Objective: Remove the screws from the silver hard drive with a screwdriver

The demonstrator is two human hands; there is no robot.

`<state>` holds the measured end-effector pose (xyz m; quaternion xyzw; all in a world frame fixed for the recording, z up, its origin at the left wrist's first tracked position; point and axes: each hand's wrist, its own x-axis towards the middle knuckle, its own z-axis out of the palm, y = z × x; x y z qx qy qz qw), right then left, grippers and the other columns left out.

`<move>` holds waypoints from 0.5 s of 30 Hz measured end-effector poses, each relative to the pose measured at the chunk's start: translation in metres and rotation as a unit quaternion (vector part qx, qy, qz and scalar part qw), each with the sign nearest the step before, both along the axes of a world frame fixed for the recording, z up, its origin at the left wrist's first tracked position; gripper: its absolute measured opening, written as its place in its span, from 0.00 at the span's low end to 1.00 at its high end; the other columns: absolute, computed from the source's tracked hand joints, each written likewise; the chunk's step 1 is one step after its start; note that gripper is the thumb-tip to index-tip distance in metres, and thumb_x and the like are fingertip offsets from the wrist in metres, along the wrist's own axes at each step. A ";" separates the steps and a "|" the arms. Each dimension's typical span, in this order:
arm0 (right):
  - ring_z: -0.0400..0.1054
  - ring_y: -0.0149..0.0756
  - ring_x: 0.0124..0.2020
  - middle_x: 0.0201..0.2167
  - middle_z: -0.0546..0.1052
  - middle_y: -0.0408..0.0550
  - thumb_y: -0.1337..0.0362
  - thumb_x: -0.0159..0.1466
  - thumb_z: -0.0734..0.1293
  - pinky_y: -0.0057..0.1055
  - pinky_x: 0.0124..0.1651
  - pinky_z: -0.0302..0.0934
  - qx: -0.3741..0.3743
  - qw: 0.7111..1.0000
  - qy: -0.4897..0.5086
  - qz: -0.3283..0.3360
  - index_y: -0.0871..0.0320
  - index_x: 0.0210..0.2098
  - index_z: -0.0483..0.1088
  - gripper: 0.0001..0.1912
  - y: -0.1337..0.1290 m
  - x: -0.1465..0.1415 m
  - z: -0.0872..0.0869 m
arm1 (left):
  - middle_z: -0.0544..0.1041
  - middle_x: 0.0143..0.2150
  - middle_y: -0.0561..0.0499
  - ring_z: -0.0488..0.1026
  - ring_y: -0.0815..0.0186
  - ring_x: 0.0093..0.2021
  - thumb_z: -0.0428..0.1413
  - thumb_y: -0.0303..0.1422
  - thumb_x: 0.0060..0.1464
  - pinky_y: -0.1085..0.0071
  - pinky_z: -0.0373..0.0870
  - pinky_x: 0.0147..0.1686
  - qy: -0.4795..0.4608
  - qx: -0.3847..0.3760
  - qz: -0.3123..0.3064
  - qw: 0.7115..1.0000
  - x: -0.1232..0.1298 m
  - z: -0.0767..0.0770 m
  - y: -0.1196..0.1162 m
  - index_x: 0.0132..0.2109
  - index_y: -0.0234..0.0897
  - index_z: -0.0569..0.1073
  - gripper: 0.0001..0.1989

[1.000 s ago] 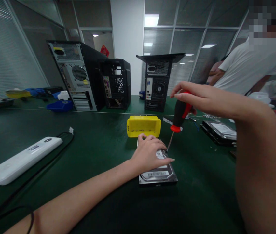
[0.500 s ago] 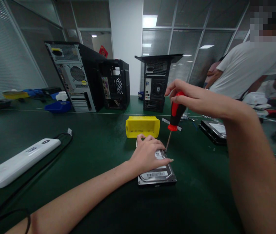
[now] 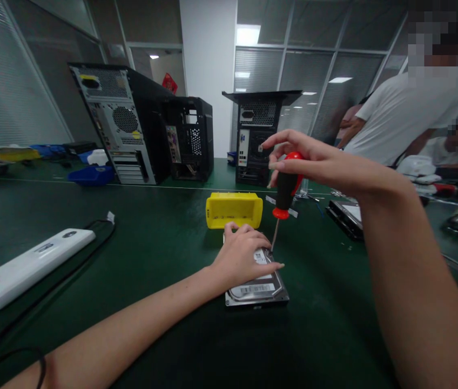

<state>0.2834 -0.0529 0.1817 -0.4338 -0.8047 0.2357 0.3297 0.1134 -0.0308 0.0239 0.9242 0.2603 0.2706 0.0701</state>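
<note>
A silver hard drive (image 3: 255,294) lies flat on the green table in front of me, with white labels on its top. My left hand (image 3: 245,251) grips it from above, fingers over the far side and thumb stretched across the top. My right hand (image 3: 300,156) holds a red and black screwdriver (image 3: 286,189) by the upper end of its handle, the fingers loosely curled. The screwdriver leans slightly, and its thin shaft meets the drive's far right corner. Any screw under the tip is too small to make out. Just beyond the drive, a yellow bin (image 3: 234,210) has small bits in it.
Computer cases (image 3: 126,124) stand along the back, one with its top panel (image 3: 261,97) jutting out. Another hard drive (image 3: 348,219) lies to the right. At left are a white power strip (image 3: 30,267), a black cable and a blue tray (image 3: 91,175). A person in white stands at right.
The screwdriver handle has turned, now showing more black than red, and my right fingers have shifted around its end. My left hand keeps its place on the hard drive. The view has shifted slightly.
</note>
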 end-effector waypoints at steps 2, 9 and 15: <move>0.68 0.34 0.40 0.42 0.66 0.45 0.65 0.60 0.64 0.34 0.44 0.65 -0.031 0.998 0.051 0.035 0.53 0.51 0.58 0.20 -0.001 0.006 0.000 | 0.78 0.46 0.53 0.69 0.56 0.46 0.55 0.52 0.53 0.54 0.51 0.46 -0.002 -0.001 0.001 1.000 0.000 -0.001 0.000 0.42 0.40 0.76 0.21; 0.62 0.33 0.40 0.40 0.64 0.45 0.64 0.60 0.64 0.30 0.42 0.61 0.028 0.999 -0.009 0.016 0.56 0.43 0.60 0.13 -0.004 0.005 0.002 | 0.78 0.47 0.52 0.68 0.56 0.47 0.54 0.53 0.53 0.54 0.51 0.46 -0.001 -0.003 0.001 1.000 0.000 0.000 0.001 0.43 0.41 0.76 0.22; 0.63 0.34 0.38 0.36 0.66 0.46 0.52 0.62 0.63 0.32 0.40 0.60 0.031 0.996 -0.077 -0.045 0.57 0.41 0.62 0.16 0.002 0.001 0.000 | 0.78 0.46 0.52 0.68 0.56 0.47 0.54 0.52 0.53 0.53 0.51 0.46 -0.004 -0.008 -0.001 1.000 -0.001 0.001 -0.001 0.42 0.40 0.76 0.21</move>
